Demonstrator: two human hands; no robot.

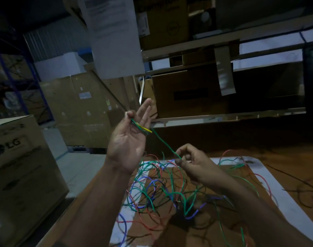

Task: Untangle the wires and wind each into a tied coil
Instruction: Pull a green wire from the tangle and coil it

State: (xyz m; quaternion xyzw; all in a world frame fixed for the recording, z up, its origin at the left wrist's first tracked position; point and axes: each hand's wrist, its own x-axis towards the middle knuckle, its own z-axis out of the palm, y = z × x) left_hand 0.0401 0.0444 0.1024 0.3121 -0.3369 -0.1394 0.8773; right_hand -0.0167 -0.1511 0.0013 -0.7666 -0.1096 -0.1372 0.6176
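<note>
I see a dim storeroom with cardboard boxes at the left. My left hand is raised, palm open, pinching the green wire at its fingertips. The wire slants down to my right hand, pinched too. Below, tangled wires lie on the surface.
</note>
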